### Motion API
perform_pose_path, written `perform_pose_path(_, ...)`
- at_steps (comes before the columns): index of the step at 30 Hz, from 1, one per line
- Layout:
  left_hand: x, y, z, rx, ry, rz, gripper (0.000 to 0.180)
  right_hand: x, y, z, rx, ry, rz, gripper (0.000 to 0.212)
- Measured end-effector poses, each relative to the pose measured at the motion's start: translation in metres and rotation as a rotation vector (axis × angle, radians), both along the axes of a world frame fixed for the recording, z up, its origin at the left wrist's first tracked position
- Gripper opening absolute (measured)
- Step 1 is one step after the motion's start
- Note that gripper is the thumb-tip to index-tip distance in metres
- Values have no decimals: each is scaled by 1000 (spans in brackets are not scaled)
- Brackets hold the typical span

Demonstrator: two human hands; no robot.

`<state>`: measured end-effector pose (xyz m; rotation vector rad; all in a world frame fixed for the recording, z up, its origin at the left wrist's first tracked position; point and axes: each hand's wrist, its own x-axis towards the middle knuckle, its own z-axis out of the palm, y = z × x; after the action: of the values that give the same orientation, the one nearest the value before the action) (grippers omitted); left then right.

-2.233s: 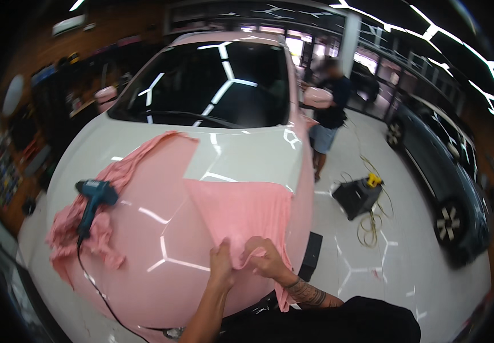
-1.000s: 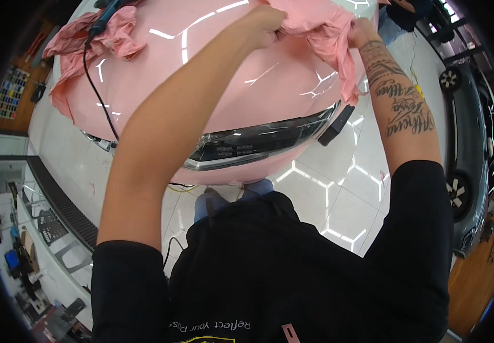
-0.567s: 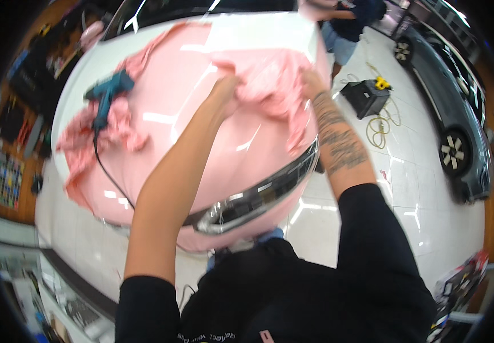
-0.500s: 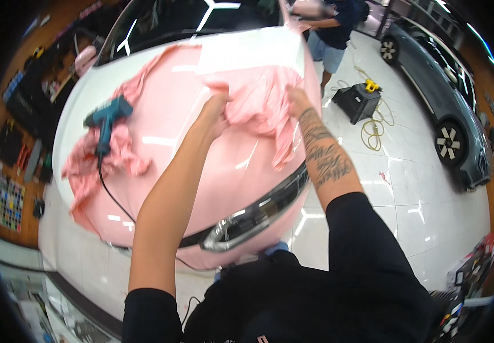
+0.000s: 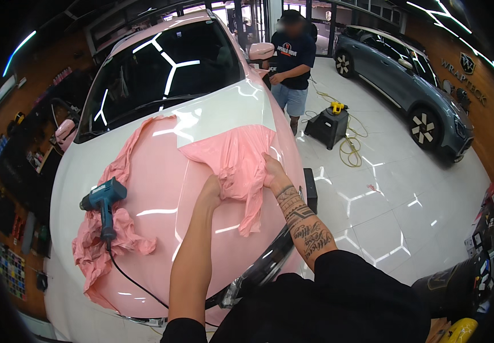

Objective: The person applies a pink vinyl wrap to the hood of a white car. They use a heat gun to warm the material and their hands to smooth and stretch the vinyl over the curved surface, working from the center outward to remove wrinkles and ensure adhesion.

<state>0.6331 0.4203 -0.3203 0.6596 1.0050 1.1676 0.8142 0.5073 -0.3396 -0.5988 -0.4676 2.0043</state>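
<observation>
A loose flap of pink vinyl wrap film (image 5: 232, 151) stretches between my hands and the car hood (image 5: 150, 246). My left hand (image 5: 215, 190) is closed on the gathered near part of the flap. Further right, my right hand (image 5: 272, 171) grips its right edge, and a crumpled tail hangs below. Past the flap, a white patch of hood (image 5: 230, 117) shows bare, bordered by pink. On the hood's left side a teal heat gun (image 5: 107, 201) lies on a bunched strip of pink film (image 5: 130, 231). My fingertips are partly hidden by folds.
The heat gun's black cord (image 5: 135, 281) runs over the hood's front edge. Another person (image 5: 294, 63) stands by the pink side mirror (image 5: 261, 51). On the floor are a black stand (image 5: 327, 127) with a yellow tool (image 5: 337, 107), a coiled yellow cord (image 5: 351, 155) and a grey car (image 5: 424, 106).
My view has tilted up, showing more windshield. Both hands have drawn the film back toward me, and the bunched flap is now spread tauter, like a fan. The heat gun stays on the hood.
</observation>
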Motion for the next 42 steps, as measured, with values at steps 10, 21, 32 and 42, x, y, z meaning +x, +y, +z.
perform_pose_path(10, -5, -40, -8, 48, 21, 70, 36, 26, -15, -8, 51, -119, 63, 46)
perform_pose_path(21, -17, -60, -25, 22, -84, 207, 23, 32, -45, -15, 17, -139, 67, 45)
perform_pose_path(32, -20, -92, -17, 52, -26, 258, 28, 41, -86, -9, 58, -84, 112, 46)
perform_pose_path(42, -28, -124, -15, 5, 122, 255, 27, 47, -128, 7, 37, -177, 105, 47)
